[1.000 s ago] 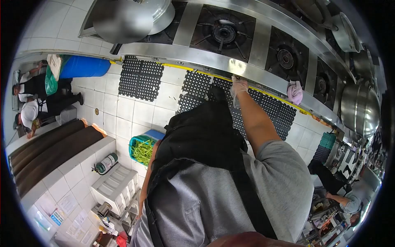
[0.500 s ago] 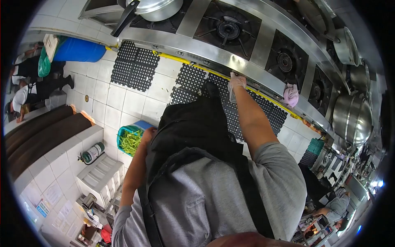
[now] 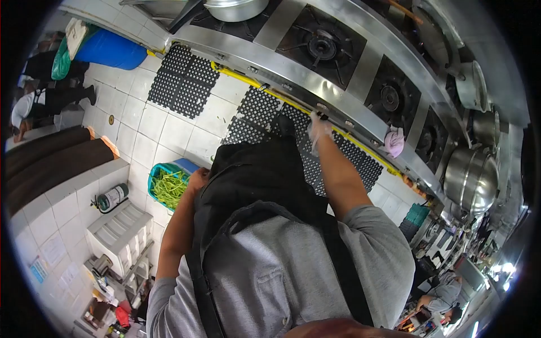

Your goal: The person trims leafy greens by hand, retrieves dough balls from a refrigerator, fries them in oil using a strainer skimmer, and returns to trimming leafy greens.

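Observation:
My right hand (image 3: 319,133), in a loose clear plastic glove, is just below the stove's front panel, close to a control knob (image 3: 321,114). Its fingers are blurred, and whether they touch the knob is unclear. My left hand (image 3: 197,179) hangs at my side against the black apron (image 3: 253,174). Close beside it in this view is a teal basket (image 3: 151,183) full of green vegetable strips (image 3: 170,188), with a blue container (image 3: 185,164) behind. The left fingers are mostly hidden. Above the right hand is a gas burner (image 3: 322,48), with no flame visible.
A yellow pipe (image 3: 236,74) runs along the stove front. A pink cloth (image 3: 394,141) hangs on the edge. Black perforated mats (image 3: 183,81) lie on white tiles. A pot (image 3: 235,8) sits on the stove; large metal bowls (image 3: 472,180) are at right. Other people work at both sides.
My right hand has come slightly down and away from the knob area. My view has shifted and turned a little; the left hand stays at my side.

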Demonstrator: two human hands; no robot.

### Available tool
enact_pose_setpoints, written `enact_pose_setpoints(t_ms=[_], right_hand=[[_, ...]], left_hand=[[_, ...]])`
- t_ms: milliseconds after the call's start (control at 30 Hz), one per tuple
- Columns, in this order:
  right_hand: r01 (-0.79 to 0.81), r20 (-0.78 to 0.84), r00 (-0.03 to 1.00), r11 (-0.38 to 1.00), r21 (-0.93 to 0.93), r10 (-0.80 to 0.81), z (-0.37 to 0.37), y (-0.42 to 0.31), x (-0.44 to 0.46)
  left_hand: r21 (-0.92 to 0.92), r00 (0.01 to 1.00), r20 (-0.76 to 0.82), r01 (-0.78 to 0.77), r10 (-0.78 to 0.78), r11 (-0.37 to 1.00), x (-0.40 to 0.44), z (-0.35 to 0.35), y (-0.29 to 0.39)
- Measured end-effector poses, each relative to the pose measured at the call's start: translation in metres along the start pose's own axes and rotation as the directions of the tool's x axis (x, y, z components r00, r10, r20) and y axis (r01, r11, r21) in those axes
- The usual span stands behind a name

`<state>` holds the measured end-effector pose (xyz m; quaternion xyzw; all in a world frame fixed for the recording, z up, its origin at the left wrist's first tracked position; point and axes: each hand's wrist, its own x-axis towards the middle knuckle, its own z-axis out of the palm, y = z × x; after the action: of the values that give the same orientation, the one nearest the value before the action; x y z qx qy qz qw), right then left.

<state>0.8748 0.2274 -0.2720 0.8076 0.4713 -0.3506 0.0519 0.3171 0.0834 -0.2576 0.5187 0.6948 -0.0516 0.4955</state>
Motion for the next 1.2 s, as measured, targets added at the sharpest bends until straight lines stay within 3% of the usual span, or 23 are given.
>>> enact_pose_setpoints(t_ms=[33, 100, 167, 233, 267, 333, 433, 500, 567, 600, 633, 700, 733, 767, 800, 867, 900, 933, 1000, 1067, 1100, 1167, 1200], right_hand=[[0.151, 0.077, 0.987, 0.971, -0.184, -0.138, 0.010, 0.003, -0.009], [-0.168, 0.147, 0.979, 0.968, 0.187, 0.141, 0.035, -0.002, -0.024], [-0.134, 0.259, 0.965, 0.908, 0.396, 0.029, 0.073, 0.003, -0.018], [0.007, 0.231, 0.968, 0.936, 0.353, -0.095, 0.040, -0.037, -0.042], [0.139, 0.220, 0.951, 0.938, 0.317, -0.215, 0.016, -0.068, -0.052], [0.286, 0.098, 0.940, 0.911, 0.297, -0.328, -0.006, -0.116, -0.058], [0.382, 0.035, 0.847, 0.653, 0.654, -0.531, -0.025, -0.181, -0.050], [0.214, 0.194, 0.751, 0.510, 0.833, -0.631, -0.050, -0.227, -0.070], [0.354, 0.079, 0.707, 0.449, 0.820, -0.702, -0.051, -0.280, -0.089], [0.436, 0.095, 0.613, 0.436, 0.787, -0.784, -0.083, -0.296, -0.114], [0.514, 0.115, 0.511, 0.410, 0.753, -0.852, -0.115, -0.309, -0.137], [0.499, 0.190, 0.461, 0.430, 0.752, -0.867, -0.129, -0.339, -0.152], [0.476, 0.261, 0.420, 0.456, 0.752, -0.869, -0.126, -0.352, -0.153], [0.647, 0.138, 0.291, 0.301, 0.701, -0.947, -0.123, -0.358, -0.155], [0.663, 0.104, 0.270, 0.263, 0.701, -0.957, -0.120, -0.366, -0.155], [0.744, 0.090, 0.221, 0.227, 0.629, -0.971, -0.110, -0.373, -0.174], [0.810, 0.085, 0.184, 0.200, 0.551, -0.979, -0.106, -0.373, -0.180], [0.711, 0.109, 0.140, 0.177, 0.681, -0.984, -0.098, -0.370, -0.191], [0.580, 0.178, 0.031, 0.163, 0.798, -0.984, -0.083, -0.362, -0.218], [0.448, 0.183, -0.255, 0.052, 0.893, -0.949, -0.072, -0.340, -0.255], [0.415, 0.121, -0.413, -0.068, 0.907, -0.903, -0.063, -0.334, -0.266], [0.299, 0.356, -0.376, 0.252, 0.920, -0.855, -0.060, -0.330, -0.305], [0.419, 0.429, -0.322, 0.280, 0.864, -0.844, -0.061, -0.332, -0.329]], left_hand=[[0.005, 0.999, -0.027, 0.020, -0.020, 1.000, 0.001, 0.004, -0.004], [-0.025, 0.998, -0.049, 0.030, -0.031, 0.999, -0.009, 0.002, 0.009], [-0.052, 0.997, -0.071, 0.036, -0.039, 0.998, -0.007, 0.003, 0.009], [0.241, 0.928, 0.003, -0.363, 0.373, 0.900, 0.021, 0.009, -0.003], [-0.199, 0.991, -0.108, 0.052, -0.075, 0.979, 0.022, 0.007, 0.031], [-0.129, 0.985, -0.168, -0.068, 0.045, 0.989, 0.011, -0.018, 0.111], [-0.308, 0.946, -0.053, -0.320, 0.320, 0.896, -0.017, -0.046, 0.235], [-0.396, 0.799, -0.100, -0.579, 0.593, 0.713, -0.041, -0.053, 0.297], [-0.484, 0.874, -0.094, -0.459, 0.477, 0.745, -0.059, -0.051, 0.334], [-0.487, 0.875, -0.114, -0.462, 0.470, 0.742, -0.060, -0.048, 0.335], [-0.512, 0.868, -0.242, -0.494, 0.434, 0.703, -0.058, -0.043, 0.332], [-0.531, 0.848, -0.376, -0.528, 0.375, 0.662, -0.068, -0.036, 0.347], [-0.558, 0.810, -0.477, -0.578, 0.340, 0.595, -0.082, -0.036, 0.360], [-0.577, 0.768, -0.574, -0.625, 0.284, 0.526, -0.094, -0.034, 0.371], [-0.594, 0.751, -0.634, -0.627, 0.187, 0.504, -0.099, -0.029, 0.378], [-0.633, 0.704, -0.707, -0.596, -0.057, 0.494, -0.115, -0.018, 0.392], [-0.547, 0.606, -0.783, -0.565, -0.140, 0.617, -0.108, -0.001, 0.382], [-0.480, 0.520, -0.827, -0.452, -0.215, 0.752, -0.114, 0.010, 0.381], [-0.570, 0.445, -0.809, -0.433, -0.384, 0.698, -0.144, 0.021, 0.387], [-0.453, 0.286, -0.891, -0.591, -0.352, 0.667, -0.155, 0.047, 0.384], [-0.470, 0.307, -0.883, -0.549, -0.356, 0.691, -0.173, 0.053, 0.385], [-0.407, 0.135, -0.898, -0.615, -0.419, 0.675, -0.192, 0.070, 0.387], [-0.421, 0.101, -0.885, -0.590, -0.454, 0.689, -0.204, 0.071, 0.385]])
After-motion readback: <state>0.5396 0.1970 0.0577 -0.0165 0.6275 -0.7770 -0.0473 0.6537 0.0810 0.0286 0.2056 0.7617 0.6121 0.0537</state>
